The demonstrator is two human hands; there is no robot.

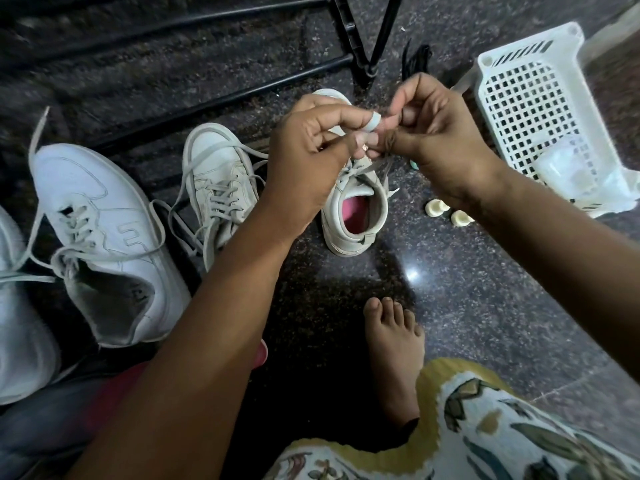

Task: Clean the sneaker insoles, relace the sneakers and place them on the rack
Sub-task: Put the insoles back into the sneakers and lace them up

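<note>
Past our knee, both hands pinch the lace over the shoe; slack fingers could undo the knot.

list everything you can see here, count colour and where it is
sneaker being laced: 1, off-white with pink inside, floor centre, under the hands
lace: 1, grey, pinched by both hands above that sneaker
second off-white sneaker: 1, laced, just left of it
white sneakers: 2, far left, one cut by the frame edge
shoe rack: 1, black metal bars, top
basket: 1, white plastic lattice, top right, clear bag inside
small cream pieces: 2, floor right of the sneaker
black item: 1, floor by the rack leg, unclear what
floor: dark speckled stone
left hand: closed on the lace
right hand: closed on the lace
bare foot: 1, bottom centre
</note>
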